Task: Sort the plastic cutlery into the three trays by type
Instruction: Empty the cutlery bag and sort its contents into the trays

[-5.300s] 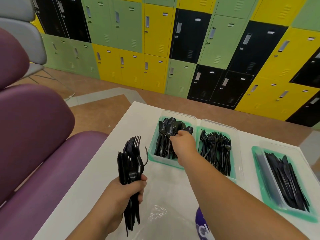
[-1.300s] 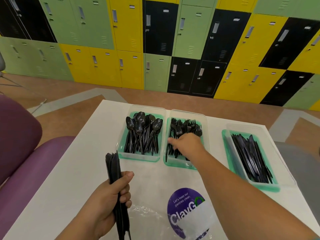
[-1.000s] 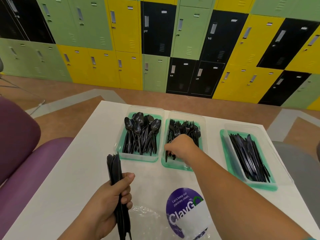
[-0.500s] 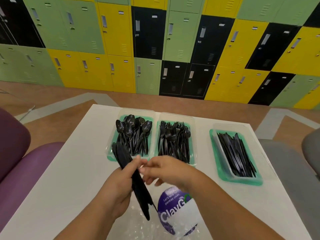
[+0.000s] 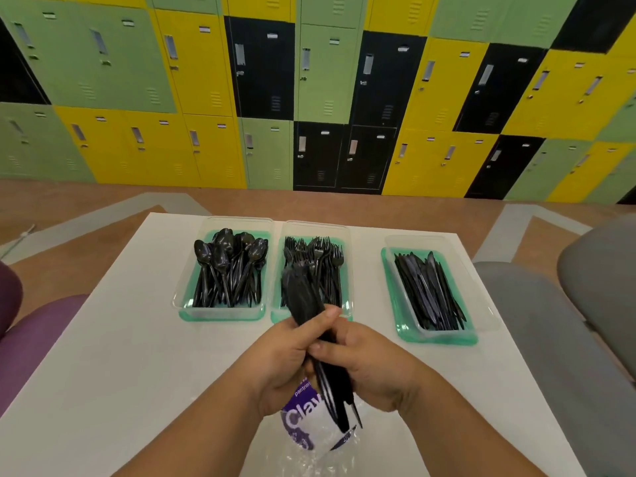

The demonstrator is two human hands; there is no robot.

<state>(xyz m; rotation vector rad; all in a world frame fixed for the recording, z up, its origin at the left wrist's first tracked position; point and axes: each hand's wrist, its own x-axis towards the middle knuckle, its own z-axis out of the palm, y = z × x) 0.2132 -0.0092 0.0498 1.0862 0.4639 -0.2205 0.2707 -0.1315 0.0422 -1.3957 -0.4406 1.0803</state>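
Head view: left hand point(image 5: 285, 359) grips cutlery bundle point(image 5: 303, 294), tilted, over tabletop point(image 5: 120, 339) just before fork tray point(image 5: 277, 318). Right hand point(image 5: 371, 363) pinches same bundle, likely to draw out one piece. Spoon tray point(image 5: 222, 315) left, knife tray point(image 5: 437, 337) right, both filled.

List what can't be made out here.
Head view:
- Cutlery bundle: motion-blurred, type unclear; left hand and right hand cover its middle.
- Fork tray: near end hidden behind the bundle.
- Bag label: wording partly covered by hands and bundle.
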